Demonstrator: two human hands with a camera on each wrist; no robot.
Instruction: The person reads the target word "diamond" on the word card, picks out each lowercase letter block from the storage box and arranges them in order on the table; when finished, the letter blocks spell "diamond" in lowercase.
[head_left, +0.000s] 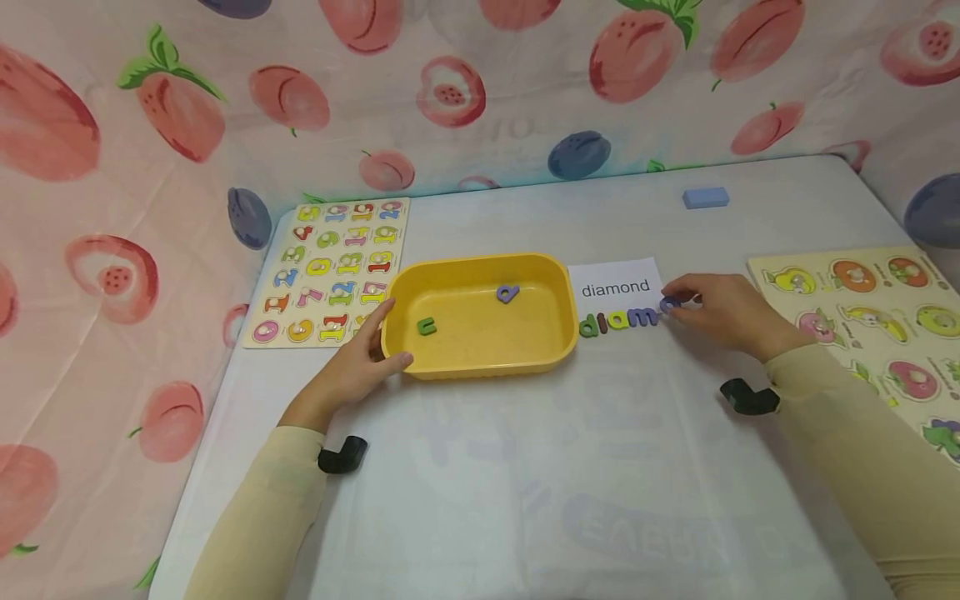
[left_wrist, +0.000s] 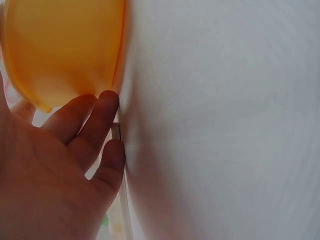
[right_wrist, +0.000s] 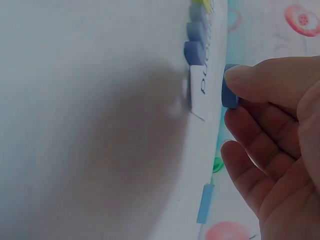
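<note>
Probably the small purple letter (right_wrist: pixel 229 99) is light and stiff, maybe a little slippery — a gentle pinch at its side edges should suffice. It is between thumb and fingers of the right grip (head_left: pixel 723 310), closed upon it, with the letter row (head_left: pixel 621 320) just to its left. Left grip (head_left: pixel 358 360), fingers relaxed, touches the yellow tray (head_left: pixel 472 343).

— What colour's the tray (head_left: pixel 480 368)?
— Yellow; green letter (head_left: pixel 423 326) at nine o'clock, purple letter (head_left: pixel 512 292) at two.
— The fabric backdrop (head_left: pixel 517 92) at twelve?
— Pale pink, printed with reddish peaches (head_left: pixel 633 54) and blue plums (head_left: pixel 579 155).
</note>
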